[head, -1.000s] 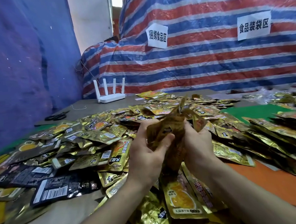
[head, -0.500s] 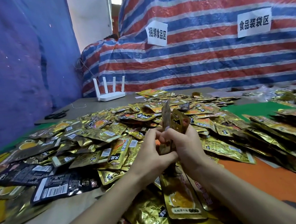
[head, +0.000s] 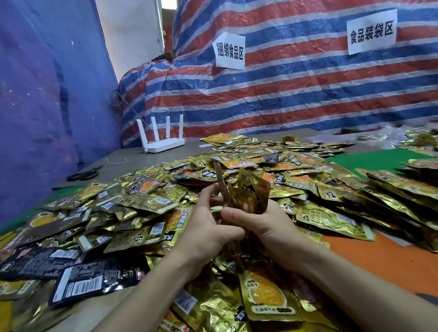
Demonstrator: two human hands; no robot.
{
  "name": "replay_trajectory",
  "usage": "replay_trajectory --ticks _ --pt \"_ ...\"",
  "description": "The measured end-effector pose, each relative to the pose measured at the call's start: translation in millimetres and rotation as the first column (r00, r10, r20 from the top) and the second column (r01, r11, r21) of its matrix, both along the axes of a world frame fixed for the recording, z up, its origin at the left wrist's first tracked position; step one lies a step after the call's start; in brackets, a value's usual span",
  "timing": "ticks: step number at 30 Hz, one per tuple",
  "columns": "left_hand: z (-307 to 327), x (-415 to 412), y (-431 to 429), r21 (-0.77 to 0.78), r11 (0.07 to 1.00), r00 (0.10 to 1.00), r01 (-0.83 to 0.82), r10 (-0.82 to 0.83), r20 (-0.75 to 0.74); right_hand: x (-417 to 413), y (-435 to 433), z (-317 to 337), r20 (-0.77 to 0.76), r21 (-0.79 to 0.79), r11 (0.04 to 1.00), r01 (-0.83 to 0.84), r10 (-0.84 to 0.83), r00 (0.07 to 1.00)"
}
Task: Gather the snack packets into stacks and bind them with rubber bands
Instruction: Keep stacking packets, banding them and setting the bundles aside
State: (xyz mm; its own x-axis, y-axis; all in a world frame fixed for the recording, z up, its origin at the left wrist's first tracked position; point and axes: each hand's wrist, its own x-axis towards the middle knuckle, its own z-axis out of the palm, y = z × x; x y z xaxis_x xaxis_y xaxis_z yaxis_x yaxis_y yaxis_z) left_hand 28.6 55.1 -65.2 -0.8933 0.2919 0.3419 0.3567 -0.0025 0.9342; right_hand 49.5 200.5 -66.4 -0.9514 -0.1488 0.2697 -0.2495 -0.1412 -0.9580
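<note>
Head view. Both hands meet at the centre of the frame, above the table, and together grip a small stack of snack packets [head: 249,193] held upright on edge. The left hand [head: 208,233] curls its fingers round the left side of the stack; the right hand [head: 269,226] closes round the right side, with its thumb laid across the near face. The upper ends of the gold packets fan out above the fingers, and one thin brown packet stands taller than the rest. Motion blur hides whether a band encircles the stack. Beneath and around the hands lies a broad heap of loose packets [head: 146,200], mostly gold, spread over the table. Several black packets [head: 89,281] with barcode labels lie at the near left. At the right, overlapping gold packets form a long row [head: 418,199], partly on an orange mat [head: 411,261], with a green mat [head: 368,159] behind it. At the far end of the table [head: 130,159] stand a white router [head: 162,142] with four antennas and, to its left, a pair of scissors [head: 82,175]. A striped tarpaulin [head: 313,93] behind carries two paper signs [head: 229,52].
</note>
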Motion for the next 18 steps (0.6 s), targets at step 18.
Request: replay_trajectory --ticks 18 --pt "12.0 8.1 26.7 0.097 0.995 0.997 0.035 -0.028 -0.071 5.6 -17.6 24.2 -0.176 -0.111 0.978 0.179 -0.196 0.965"
